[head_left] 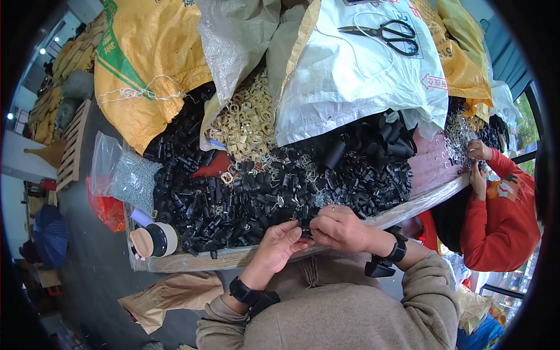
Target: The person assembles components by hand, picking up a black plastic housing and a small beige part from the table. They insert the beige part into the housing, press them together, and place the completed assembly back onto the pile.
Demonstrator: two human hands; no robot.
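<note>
Well to the left of my left hand [277, 245], I see grey floor [87, 239], a slatted wooden pallet [74, 143] and a pale wall [24, 154]; small bright lights [42, 51] shine farther off that way. Close beside my hand runs the table's [216, 262] wooden edge. Far to my right hand's [339, 228] right, daylight and greenery show through a dark-framed window [527, 119].

Black piece [304, 224] in left hand [281, 242] and right hand [340, 228]: mostly finger-covered, exact kind unclear.
Yellow-and-green sack [160, 44] cut by top edge; contents of clear bag [136, 179] too small to tell singly; co-worker's work, at hands [479, 150], likewise.
</note>
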